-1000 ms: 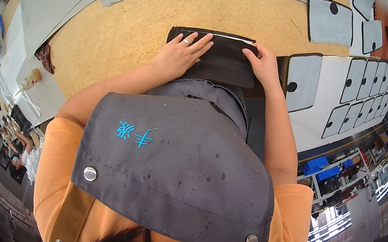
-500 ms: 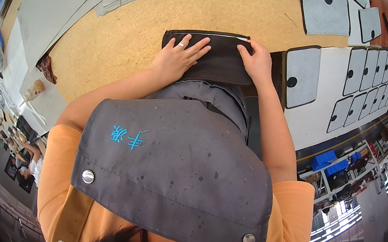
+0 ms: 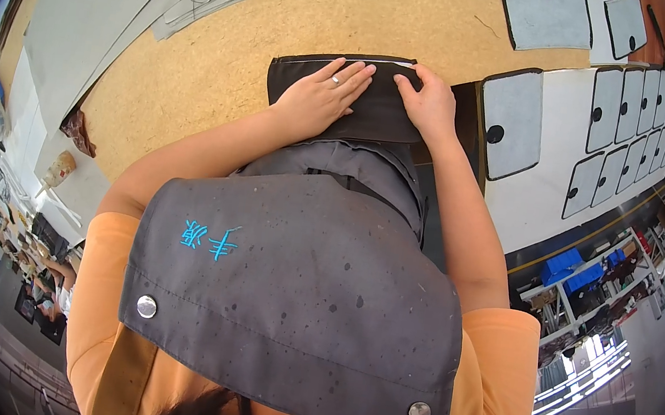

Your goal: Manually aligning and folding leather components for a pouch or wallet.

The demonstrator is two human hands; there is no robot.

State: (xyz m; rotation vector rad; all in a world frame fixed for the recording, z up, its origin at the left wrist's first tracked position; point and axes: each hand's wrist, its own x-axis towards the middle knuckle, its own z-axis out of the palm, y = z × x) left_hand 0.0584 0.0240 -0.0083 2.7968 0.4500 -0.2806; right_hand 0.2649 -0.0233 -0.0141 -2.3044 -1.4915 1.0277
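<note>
A dark, flat leather-like piece [image 3: 382, 117] lies at the near edge of the tan work board, right in front of my apron. Along its far edge runs a folded border, with a thin white strip [image 3: 404, 64] showing near the right corner. My left hand [image 3: 313, 102], a ring on one finger, rests flat on the piece with its fingers stretched toward that border. At the far right corner my right hand [image 3: 431, 107] grips the edge between thumb and fingers. The fingertips under the corner are hidden.
Grey sheets [image 3: 116, 3] cover the far left of the tan board [image 3: 290, 21]. To the right, grey panels with dark rims and black round spots [image 3: 513, 126] lie on a white surface [image 3: 550, 182]. A bottle [image 3: 58, 170] stands at the left. People sit farther off on that side.
My left hand has slid right along the piece toward the far border, its fingers drawing closer together. My right hand keeps to the corner. The whole view has shifted slightly.
</note>
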